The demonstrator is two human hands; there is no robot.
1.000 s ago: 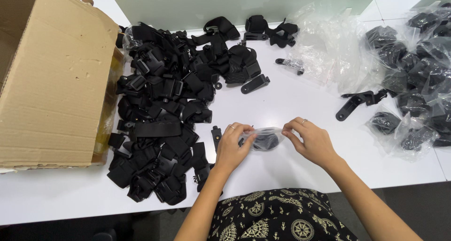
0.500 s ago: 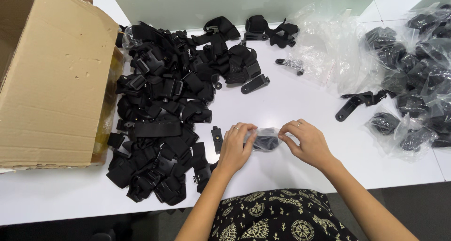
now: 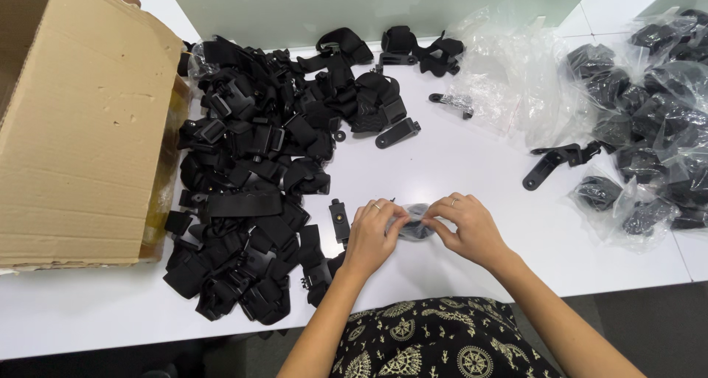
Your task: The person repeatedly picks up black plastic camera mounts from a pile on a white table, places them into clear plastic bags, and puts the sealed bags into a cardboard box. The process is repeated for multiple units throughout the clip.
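White table [image 3: 457, 179]: bagged strap [image 3: 417, 222] (crosswise)

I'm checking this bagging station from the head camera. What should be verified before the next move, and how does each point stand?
1. Both hands on the piece: left hand and right hand pinch the small bagged black part between them. Ok.
2. Part fully inside its clear bag: fingers cover it. Cannot tell.
3. Bare white table around the hands. Ok.
4. Unbagged stock within reach: pile of black straps and clips lies just beside the left hand. Ok.
5. Finished pieces kept apart: bagged parts sit far on the right side. Ok.
6. Cardboard box contents: opening faces away. Cannot tell.
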